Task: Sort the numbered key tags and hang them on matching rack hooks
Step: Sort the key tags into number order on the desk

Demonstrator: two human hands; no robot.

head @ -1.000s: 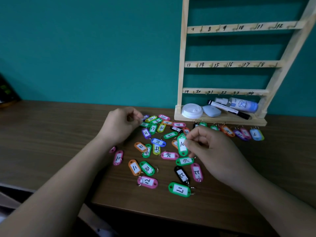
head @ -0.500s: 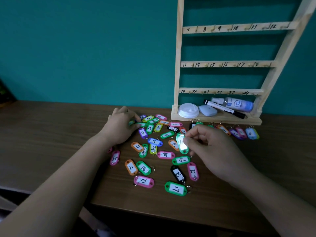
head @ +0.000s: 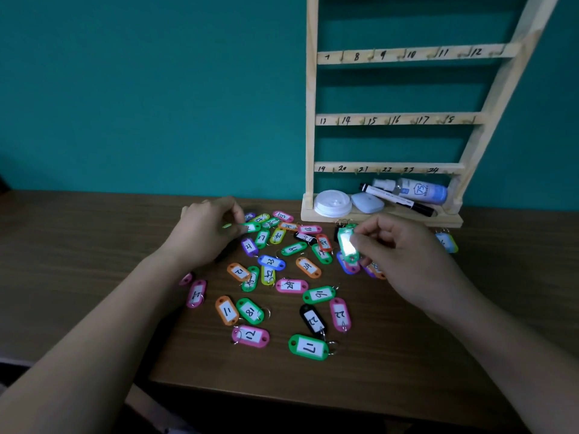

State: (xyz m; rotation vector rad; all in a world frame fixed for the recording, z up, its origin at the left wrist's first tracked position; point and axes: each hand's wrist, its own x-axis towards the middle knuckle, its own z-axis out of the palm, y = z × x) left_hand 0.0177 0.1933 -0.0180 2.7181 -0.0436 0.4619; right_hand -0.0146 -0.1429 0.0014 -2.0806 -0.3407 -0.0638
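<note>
Fingertips (head: 368, 238) and thumb of the right hand (head: 404, 255) pinch a bright green tag (head: 347, 245), holding it on end just above the table (head: 94, 245); its white label glares, so its number cannot be read. The left hand (head: 206, 233), fingers curled, pinches one end of a second green tag (head: 249, 227) at the far left of the spread of loose key tags (head: 291, 286). These lie flat in the middle of the table between the two hands, in green, pink, orange, blue, purple, yellow and black, each with a handwritten number. Nearest the front edge lie a green 17 (head: 308, 347) and a pink 12 (head: 250, 336). More tags show behind the right hand, partly hidden. At the back right of the table the wooden rack (head: 311, 120) stands against the teal wall, with rails numbered 7 to 12, 13 to 18 and 19 to 24 and small bare hooks (head: 402, 54). Its base tray holds a white lid (head: 332, 203), a black marker (head: 401, 200) and a spray bottle (head: 416, 191).
</note>
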